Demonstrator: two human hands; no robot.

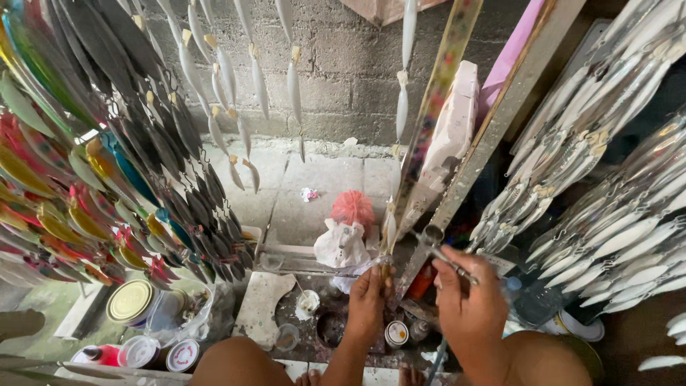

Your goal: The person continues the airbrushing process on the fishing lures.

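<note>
The left hand (368, 304) is clenched around the near end of a long flat strip with a speckled, multicoloured coating (436, 107), which leans away and up toward the grey block wall (343, 64). The right hand (468, 307) is closed around a small metal airbrush with a cup on top (439, 246), its nozzle just beside the strip's lower part. A second, silvery strip (500, 121) leans close on the right, nearly touching the first.

Rows of painted fish-shaped lures, black and brightly coloured (107, 179), hang on the left; rows of silvery unpainted ones (614, 179) hang on the right. Near the hands, the paint-stained worktop (264, 304) carries small round paint pots with white lids (395, 333), and a white rag topped with a pink tuft (344, 239) sits beyond them.

The main risk, as I judge it, is overspray: with the silvery strip and hung lures so near, mist could drift onto them. A slip of the left grip could drop the wet strip against its neighbour, and an elbow could knock the pots.
</note>
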